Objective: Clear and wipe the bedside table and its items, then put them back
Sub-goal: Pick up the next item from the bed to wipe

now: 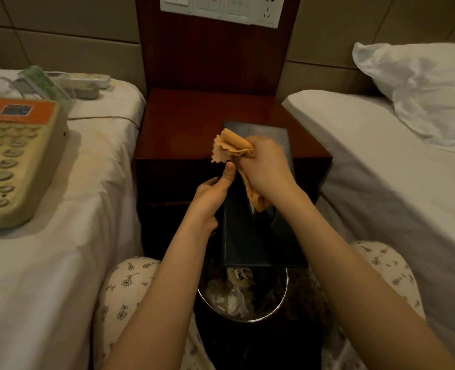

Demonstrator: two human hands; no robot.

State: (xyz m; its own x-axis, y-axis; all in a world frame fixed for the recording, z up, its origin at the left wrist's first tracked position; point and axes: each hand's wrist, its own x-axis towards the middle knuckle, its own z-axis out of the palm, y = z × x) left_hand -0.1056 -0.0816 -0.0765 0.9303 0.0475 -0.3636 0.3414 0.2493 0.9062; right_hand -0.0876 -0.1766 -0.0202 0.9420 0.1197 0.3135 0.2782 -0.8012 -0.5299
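A beige push-button telephone (15, 161) lies on the left bed (61, 236). The left grip (210, 198) curls round a dark rectangular tissue box (261, 236), held above a round metal bin (275, 307) before the reddish wooden worktop (194, 124). The right grip (266, 166) clutches a crumpled orange cloth (233, 146) against the box.

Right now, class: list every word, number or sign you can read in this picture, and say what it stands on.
No text can be read.
Orange label on the telephone: a QR code; its print is too blurred.
Telephone keys: too blurred.
Wall switch panel: marks too small.
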